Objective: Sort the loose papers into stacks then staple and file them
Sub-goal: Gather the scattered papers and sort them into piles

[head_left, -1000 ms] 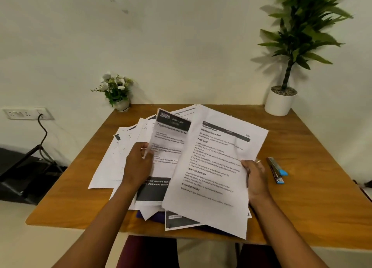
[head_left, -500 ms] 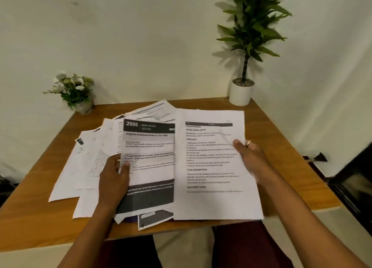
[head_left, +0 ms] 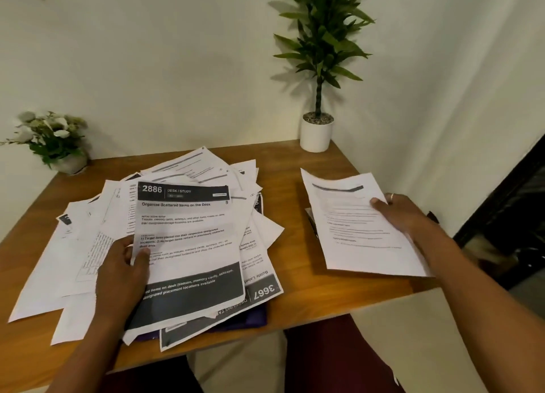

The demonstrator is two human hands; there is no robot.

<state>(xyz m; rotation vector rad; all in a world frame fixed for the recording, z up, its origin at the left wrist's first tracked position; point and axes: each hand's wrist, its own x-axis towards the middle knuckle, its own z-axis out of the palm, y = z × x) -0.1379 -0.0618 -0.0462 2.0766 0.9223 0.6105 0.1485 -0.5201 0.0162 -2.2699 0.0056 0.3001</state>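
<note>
1. A wooden bench [head_left: 298, 298] stands in a corner of pale walls. At its far right corner is a tall plant [head_left: 320, 38] in a white pot [head_left: 316, 134], and at the far left a small pot of flowers [head_left: 50, 139]. Both are well apart from the hands.
2. A loose pile [head_left: 88, 245] of printed papers fans over the left and middle of the bench, the sheets overlapping at many angles and some turned upside down. One of these, the 3667 sheet [head_left: 262, 289], lies at the pile's near right edge.
3. A purple cover [head_left: 253, 319] shows under the pile's near edge, mostly buried by paper.
4. The 2886 sheet [head_left: 188, 239] lies on top of the pile, headed "Organize Scattered Items on the Desk". The left hand [head_left: 121, 271] pinches its left edge, thumb on the printed face and fingers hidden beneath.
5. The lone sheet [head_left: 359, 230] is off to the right, clear of the pile, with bare wood between them. Its near right corner reaches past the bench edge. Whether it rests on the wood or hangs just above cannot be told.
6. The right hand [head_left: 404, 215] grips the lone sheet at its right edge, thumb on top and fingers under. A ring [head_left: 391, 196] shows on one finger.
7. A slim dark thing [head_left: 311, 224] peeks out from under the lone sheet's left edge, too hidden to identify.
8. The two hands are well apart, each clamped on its own paper.
</note>
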